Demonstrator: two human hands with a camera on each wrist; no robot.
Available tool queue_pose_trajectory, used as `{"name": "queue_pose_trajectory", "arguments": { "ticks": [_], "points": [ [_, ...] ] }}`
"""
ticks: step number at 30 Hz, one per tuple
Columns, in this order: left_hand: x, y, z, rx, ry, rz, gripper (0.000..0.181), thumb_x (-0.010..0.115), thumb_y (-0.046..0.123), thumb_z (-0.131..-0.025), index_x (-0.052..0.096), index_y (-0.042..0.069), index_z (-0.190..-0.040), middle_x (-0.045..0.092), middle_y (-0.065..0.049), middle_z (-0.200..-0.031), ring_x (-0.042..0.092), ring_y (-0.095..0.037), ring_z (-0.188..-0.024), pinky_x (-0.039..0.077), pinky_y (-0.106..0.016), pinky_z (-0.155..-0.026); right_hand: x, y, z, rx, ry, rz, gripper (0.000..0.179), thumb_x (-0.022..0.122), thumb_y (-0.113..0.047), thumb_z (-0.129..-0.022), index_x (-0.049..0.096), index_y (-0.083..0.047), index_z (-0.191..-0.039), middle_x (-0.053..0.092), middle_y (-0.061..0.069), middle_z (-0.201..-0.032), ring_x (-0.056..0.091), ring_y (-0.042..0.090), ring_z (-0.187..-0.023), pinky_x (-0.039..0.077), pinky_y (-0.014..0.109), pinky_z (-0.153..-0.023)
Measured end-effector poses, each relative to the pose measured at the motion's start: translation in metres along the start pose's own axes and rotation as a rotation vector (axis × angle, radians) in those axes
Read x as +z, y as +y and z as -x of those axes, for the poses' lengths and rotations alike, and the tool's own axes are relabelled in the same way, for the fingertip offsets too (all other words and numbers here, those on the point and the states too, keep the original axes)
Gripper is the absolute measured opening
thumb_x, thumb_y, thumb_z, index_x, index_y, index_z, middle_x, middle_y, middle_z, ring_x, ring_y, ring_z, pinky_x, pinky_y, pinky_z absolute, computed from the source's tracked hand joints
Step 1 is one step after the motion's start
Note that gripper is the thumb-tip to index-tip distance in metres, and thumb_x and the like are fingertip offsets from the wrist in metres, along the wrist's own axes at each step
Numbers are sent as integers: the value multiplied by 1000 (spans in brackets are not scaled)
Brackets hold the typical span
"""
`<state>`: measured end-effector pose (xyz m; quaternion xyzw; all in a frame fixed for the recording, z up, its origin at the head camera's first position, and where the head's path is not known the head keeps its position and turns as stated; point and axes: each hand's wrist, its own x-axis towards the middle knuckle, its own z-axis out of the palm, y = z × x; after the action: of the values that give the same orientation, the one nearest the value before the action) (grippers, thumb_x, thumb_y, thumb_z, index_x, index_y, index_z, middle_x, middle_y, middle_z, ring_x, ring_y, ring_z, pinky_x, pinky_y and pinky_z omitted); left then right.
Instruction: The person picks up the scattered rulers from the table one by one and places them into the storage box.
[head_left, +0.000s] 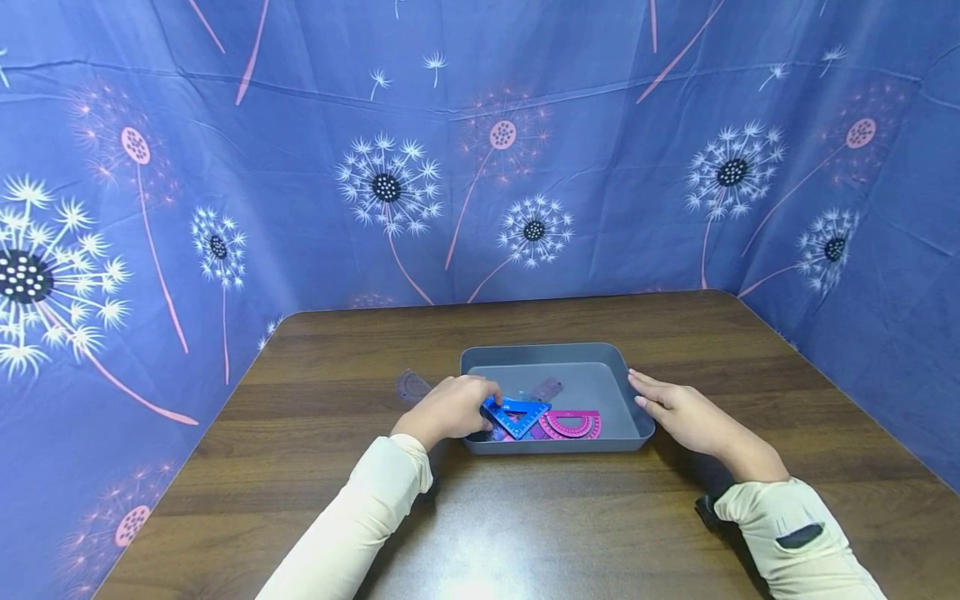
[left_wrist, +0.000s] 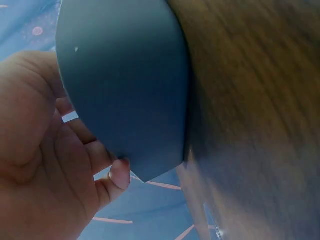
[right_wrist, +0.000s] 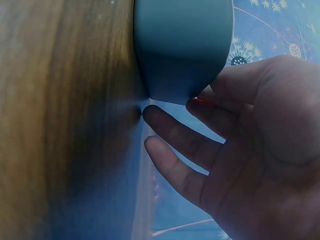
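A grey rectangular tray [head_left: 555,355] sits on the table. Over its left wall reaches my left hand [head_left: 452,408], pinching a blue triangular set square [head_left: 534,408] by its left end. In the left wrist view, the tray's wall hides part of that hand's fingers. A pink protractor [head_left: 571,425] lies at the tray's near side, right of the set square. Behind them is a clear ruler-like piece [head_left: 547,389]; other purple pieces are partly covered. My right hand [head_left: 678,412] rests against the tray's right wall with its fingers extended; the right wrist view shows them spread beside the corner.
A clear protractor-like piece [head_left: 411,386] lies on the wooden table [head_left: 337,483] left of the tray, partly behind my left hand. A blue cloth [head_left: 600,150] with dandelion prints hangs around the table's back and sides.
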<state>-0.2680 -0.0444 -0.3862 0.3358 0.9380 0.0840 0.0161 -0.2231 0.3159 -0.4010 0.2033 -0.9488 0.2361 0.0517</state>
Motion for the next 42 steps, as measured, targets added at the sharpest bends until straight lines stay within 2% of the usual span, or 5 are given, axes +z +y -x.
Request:
{"name": "queue_pose_trajectory", "arguments": {
  "ticks": [5,12,23,35,42],
  "points": [
    [2,3,0,1,4,-39,27,77,26,-87,71,19,-112,64,4,-111,61,-14,-105,48,-42,-93,0,0,0,3,0,2,43,55,-10,-101,50,8,-140,43,25,-149,40,45,-136,32,60,-106],
    [2,3,2,6,-9,-37,22,77,28,-87,75,21,-108,61,6,-103,58,-11,-95,46,-41,-88,-1,0,0,6,-6,-4,43,55,-9,-101,49,8,-140,42,25,-149,39,45,-137,31,61,-106],
    [3,2,1,13,-8,-57,24,78,29,-86,75,20,-108,62,6,-105,61,-12,-100,46,-39,-84,-1,-2,0,-35,16,6,42,55,-13,-102,51,9,-138,46,25,-147,42,44,-135,34,56,-106],
    [0,-1,1,36,3,-49,25,78,29,-86,76,20,-109,62,6,-103,60,-11,-94,49,-40,-88,0,1,-1,2,0,-7,44,54,-11,-102,48,8,-141,42,24,-149,38,45,-137,31,60,-106],
    [-10,-11,3,15,20,29,26,76,24,-88,74,16,-112,64,2,-112,62,-17,-105,51,-40,-94,-1,-2,-2,13,-15,-14,44,54,-10,-102,47,8,-141,38,25,-152,36,45,-138,30,62,-107]
  ]
}}
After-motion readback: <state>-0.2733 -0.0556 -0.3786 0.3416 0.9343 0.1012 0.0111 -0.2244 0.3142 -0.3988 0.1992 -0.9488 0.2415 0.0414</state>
